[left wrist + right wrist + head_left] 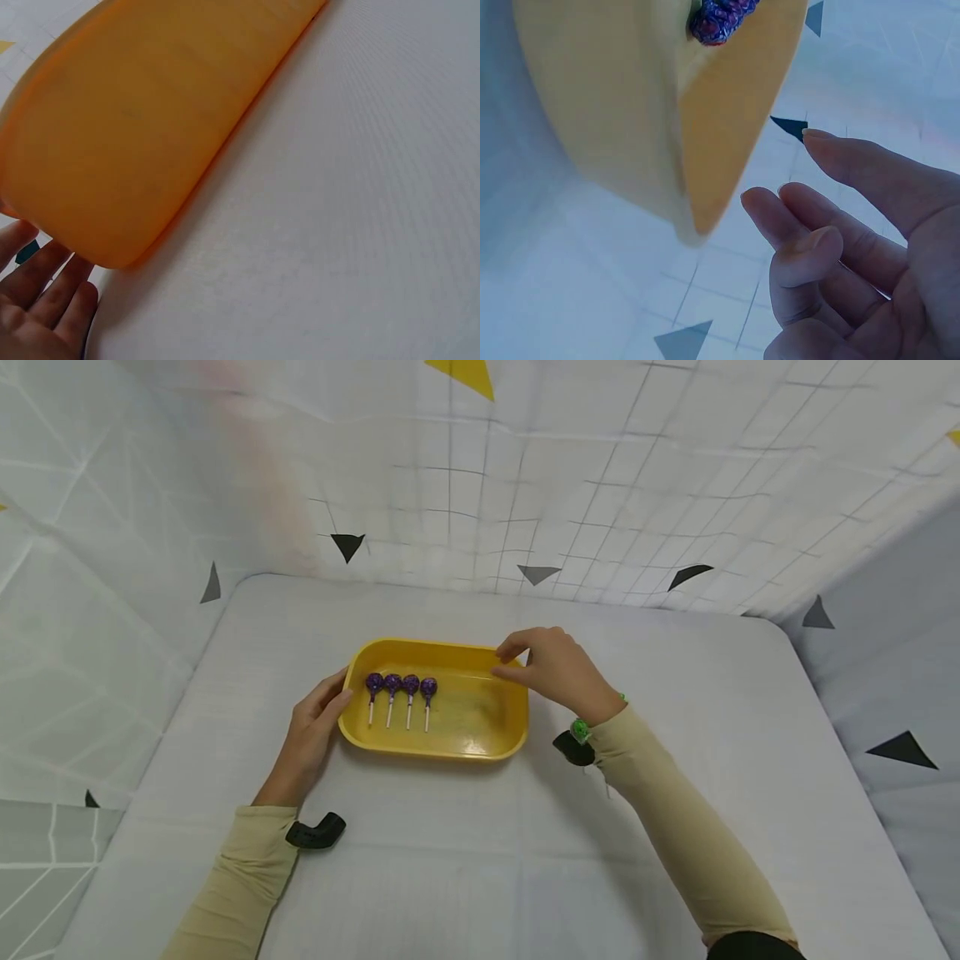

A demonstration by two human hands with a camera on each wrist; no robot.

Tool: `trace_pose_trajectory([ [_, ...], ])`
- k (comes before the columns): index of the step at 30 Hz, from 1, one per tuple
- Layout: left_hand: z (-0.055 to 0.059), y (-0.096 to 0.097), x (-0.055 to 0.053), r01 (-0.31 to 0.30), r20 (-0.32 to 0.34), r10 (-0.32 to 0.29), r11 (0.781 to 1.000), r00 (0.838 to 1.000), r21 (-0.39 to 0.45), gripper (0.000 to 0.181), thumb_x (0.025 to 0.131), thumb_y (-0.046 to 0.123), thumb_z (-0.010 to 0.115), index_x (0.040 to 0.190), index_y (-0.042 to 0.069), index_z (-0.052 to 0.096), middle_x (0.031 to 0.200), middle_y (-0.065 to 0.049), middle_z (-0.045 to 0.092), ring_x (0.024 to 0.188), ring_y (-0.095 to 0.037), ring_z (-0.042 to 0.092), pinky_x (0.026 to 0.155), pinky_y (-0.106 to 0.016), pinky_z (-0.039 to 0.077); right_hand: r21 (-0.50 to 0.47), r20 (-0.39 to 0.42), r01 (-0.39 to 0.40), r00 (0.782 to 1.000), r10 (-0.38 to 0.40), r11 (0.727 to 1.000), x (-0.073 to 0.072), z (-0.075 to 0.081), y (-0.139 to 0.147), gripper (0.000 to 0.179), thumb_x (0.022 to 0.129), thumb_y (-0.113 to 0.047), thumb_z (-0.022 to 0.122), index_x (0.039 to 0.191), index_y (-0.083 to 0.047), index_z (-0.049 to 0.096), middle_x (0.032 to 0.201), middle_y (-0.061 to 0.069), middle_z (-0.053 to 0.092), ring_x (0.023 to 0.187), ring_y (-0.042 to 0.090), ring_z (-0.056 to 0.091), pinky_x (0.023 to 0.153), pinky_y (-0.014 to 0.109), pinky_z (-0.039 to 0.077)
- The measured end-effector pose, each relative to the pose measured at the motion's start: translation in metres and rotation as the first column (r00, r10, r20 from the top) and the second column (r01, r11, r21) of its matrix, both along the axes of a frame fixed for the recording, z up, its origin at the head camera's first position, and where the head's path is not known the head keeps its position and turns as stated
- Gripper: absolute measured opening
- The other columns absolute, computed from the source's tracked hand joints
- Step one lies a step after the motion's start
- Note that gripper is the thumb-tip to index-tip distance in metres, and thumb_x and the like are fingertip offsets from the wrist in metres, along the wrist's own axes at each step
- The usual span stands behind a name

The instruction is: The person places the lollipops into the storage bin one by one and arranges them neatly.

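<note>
A yellow tray (472, 714) stands on the white-covered table. Inside its left half, several lollipops (410, 683) with purple wrappers and white sticks lie side by side in a row. My left hand (306, 735) grips the tray's left end, thumb at the rim and fingers along the outer wall; in the left wrist view the fingertips meet the tray wall (127, 135). My right hand (558, 672) hovers by the tray's upper right corner, thumb and forefinger apart and nothing between them. One purple wrapped head (724, 21) shows over the rim in the right wrist view.
White cloth (450, 860) covers the table. Patterned white hangings with black triangles (347, 547) enclose the back and sides. A black wrist mount (316, 832) is on the left sleeve; a green bracelet (580, 731) circles the right wrist.
</note>
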State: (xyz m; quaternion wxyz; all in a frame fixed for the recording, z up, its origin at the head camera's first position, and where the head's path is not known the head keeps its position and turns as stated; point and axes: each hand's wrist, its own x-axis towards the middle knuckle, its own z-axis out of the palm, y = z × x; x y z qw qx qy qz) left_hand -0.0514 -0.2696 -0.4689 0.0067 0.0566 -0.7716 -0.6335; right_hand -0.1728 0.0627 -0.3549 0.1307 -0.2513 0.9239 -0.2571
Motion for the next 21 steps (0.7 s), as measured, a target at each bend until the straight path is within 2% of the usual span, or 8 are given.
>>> trace_pose_trajectory([
  [3, 0.000, 0.000, 0.000, -0.003, 0.004, 0.003, 1.000, 1.000, -0.005, 0.056, 0.109, 0.041, 0.049, 0.160, 0.020, 0.040, 0.166, -0.002, 0.039, 0.156, -0.020, 0.033, 0.123, -0.016, 0.032, -0.004, 0.012, 0.018, 1.000, -0.018, 1.000, 0.002, 0.002, 0.008, 0.029, 0.094, -0.037, 0.076, 0.114, -0.015, 0.078, 0.112, 0.001, 0.079, 0.084, 0.022, 0.065, 0.074, 0.035, 0.056],
  [5, 0.000, 0.000, 0.000, -0.004, 0.006, 0.004, 1.000, 1.000, 0.001, 0.056, 0.109, 0.042, 0.049, 0.160, 0.020, 0.039, 0.166, -0.002, 0.039, 0.156, -0.020, 0.033, 0.124, -0.018, 0.032, -0.002, 0.018, 0.034, 0.999, -0.034, 0.999, 0.003, 0.002, 0.013, 0.029, 0.095, -0.037, 0.075, 0.115, -0.016, 0.078, 0.112, 0.000, 0.079, 0.085, 0.023, 0.064, 0.073, 0.035, 0.055],
  [10, 0.001, 0.000, 0.001, -0.001, -0.002, 0.001, 1.000, 1.000, -0.001, 0.057, 0.109, 0.043, 0.049, 0.160, 0.019, 0.040, 0.166, -0.002, 0.040, 0.156, -0.020, 0.033, 0.119, -0.009, 0.033, 0.011, 0.010, 0.052, 0.999, -0.052, 0.999, 0.005, -0.001, 0.028, 0.029, 0.095, -0.036, 0.075, 0.116, -0.016, 0.078, 0.112, 0.001, 0.079, 0.086, 0.023, 0.064, 0.073, 0.034, 0.053],
  [16, 0.002, 0.001, 0.001, -0.004, -0.005, 0.004, 1.000, 1.000, -0.001, 0.055, 0.109, 0.041, 0.049, 0.159, 0.020, 0.041, 0.165, -0.002, 0.040, 0.156, -0.020, 0.034, 0.121, -0.013, 0.033, 0.029, -0.008, 0.057, 0.998, -0.057, 0.998, 0.010, -0.009, 0.045, 0.029, 0.095, -0.034, 0.075, 0.116, -0.013, 0.077, 0.112, 0.004, 0.079, 0.082, 0.023, 0.063, 0.072, 0.033, 0.053],
  [21, 0.001, 0.001, 0.001, -0.002, -0.012, 0.002, 1.000, 1.000, 0.005, 0.056, 0.109, 0.041, 0.049, 0.159, 0.018, 0.041, 0.166, -0.003, 0.040, 0.156, -0.022, 0.034, 0.116, -0.006, 0.034, 0.044, 0.002, 0.066, 0.998, -0.066, 0.997, 0.013, -0.014, 0.056, 0.031, 0.095, -0.034, 0.076, 0.116, -0.012, 0.077, 0.112, 0.004, 0.079, 0.081, 0.021, 0.063, 0.071, 0.032, 0.053],
])
